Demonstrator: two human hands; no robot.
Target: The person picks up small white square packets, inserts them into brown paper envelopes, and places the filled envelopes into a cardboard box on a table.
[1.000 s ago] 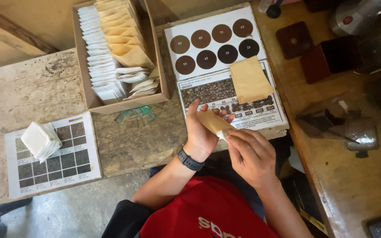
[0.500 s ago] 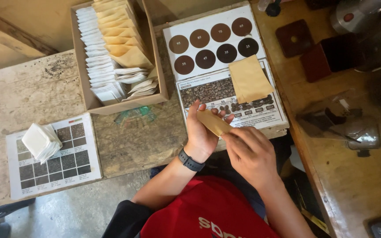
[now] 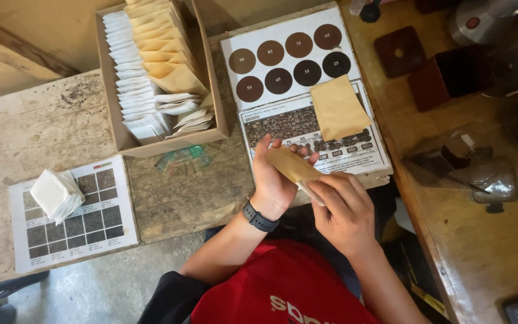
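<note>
Two hands meet at the lower centre of the frame, both closed on one tan paper envelope (image 3: 292,165). Your left hand (image 3: 274,177) cradles it from beneath, fingers curled up round its far edge, which keeps it steady and tilted toward you. Your right hand (image 3: 343,210) pinches the near end between thumb and fingers, seemingly working the opening; what sits inside cannot be told. A black wristband (image 3: 259,217) is on your left wrist.

Just beyond the hands lies a white reference chart (image 3: 307,120) with eight brown discs running light to dark in its upper half and a picture of dark beans below. A second tan envelope (image 3: 340,108) rests flat on its right side, within easy reach.

At upper centre-left, an open cardboard box (image 3: 208,129) holds upright rows of white sachets (image 3: 130,90) on its left and tan envelopes on its right, filed like cards so each can be drawn singly. At lower left, a white card (image 3: 91,225) printed with a grid of grey-brown squares carries a small stack of white sachets (image 3: 55,193) on its corner. All of it sits on a worn wooden table (image 3: 31,138)
</note>
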